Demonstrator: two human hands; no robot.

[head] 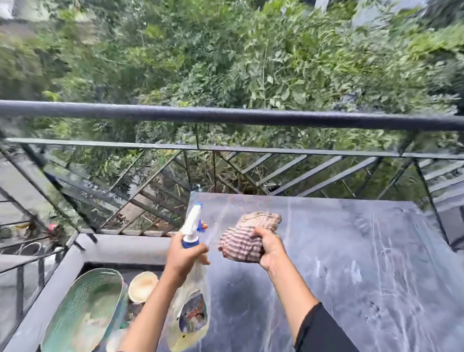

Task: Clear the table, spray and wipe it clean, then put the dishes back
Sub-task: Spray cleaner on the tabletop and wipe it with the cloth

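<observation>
Left hand (183,253) is wrapped around the neck of the spray bottle (191,301), fingers closed on it just under the white-and-blue head; one fingertip (204,225) sits at the blue trigger. Can't tell whether the trigger is pulled. Bottle hangs tilted, nozzle up and pointing away from the person, body down toward the near edge; it's clear plastic with a round printed label low on the body and yellowish at the bottom. It's held above the table's left edge, off the surface.

Right hand (269,248) is bunched tight on the cloth (245,239), fingers clamped over its right side. Cloth is crumpled into a wad, pink-brown and white stripes, just right of the spray head and apart from it. Whether it touches the surface I can't tell.

Table (354,261) is dark grey marble-look with white veins and streaks, far edge against the black metal railing (228,115).

Left of the table's left edge, lower down: a large green oval plate (84,310) and a small cream bowl (142,285) just beside it, on a grey ledge (124,247).
</observation>
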